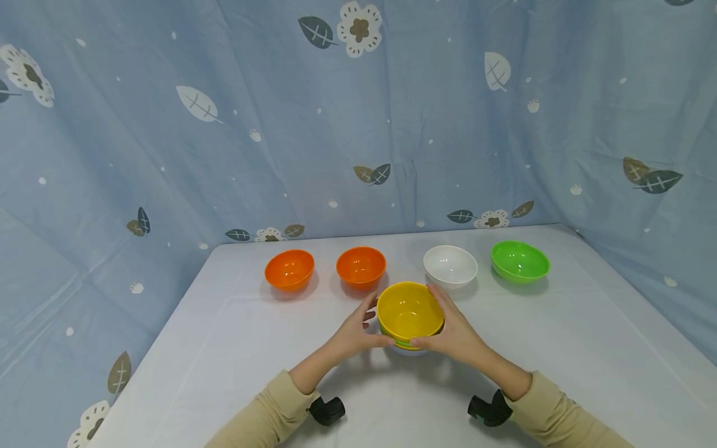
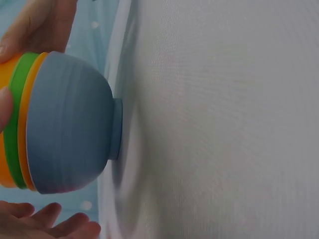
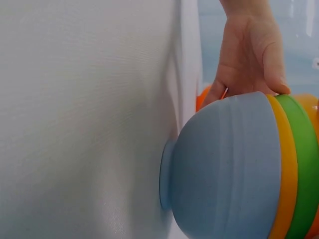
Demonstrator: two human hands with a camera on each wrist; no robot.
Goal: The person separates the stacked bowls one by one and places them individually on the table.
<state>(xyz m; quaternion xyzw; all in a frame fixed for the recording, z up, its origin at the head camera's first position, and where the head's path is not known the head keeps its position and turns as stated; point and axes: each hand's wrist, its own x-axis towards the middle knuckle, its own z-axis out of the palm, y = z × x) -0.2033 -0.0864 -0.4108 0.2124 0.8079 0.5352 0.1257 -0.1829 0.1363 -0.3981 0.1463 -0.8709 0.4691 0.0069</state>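
Note:
A yellow bowl (image 1: 411, 311) tops a nested stack in front of me. Beneath its rim come a green bowl (image 2: 17, 122), another yellow-orange bowl (image 3: 285, 164) and a light blue bowl (image 2: 70, 124), whose foot stands on the table. At the right side of the stack, my right hand (image 1: 456, 330) holds the top yellow bowl, thumb in front and fingers along the far rim. My left hand (image 1: 354, 336) is at the left side; its thumb touches the stack near the upper rims, while its loosely spread fingers appear mostly apart from the bowls.
Two orange bowls (image 1: 289, 270) stand at the back left of the white table (image 1: 241, 373). A white bowl (image 1: 450, 266) and a separate green bowl (image 1: 520, 262) stand at the back right. Blue patterned cloth (image 1: 280, 124) hangs behind. Black devices (image 1: 327, 411) sit at both wrists.

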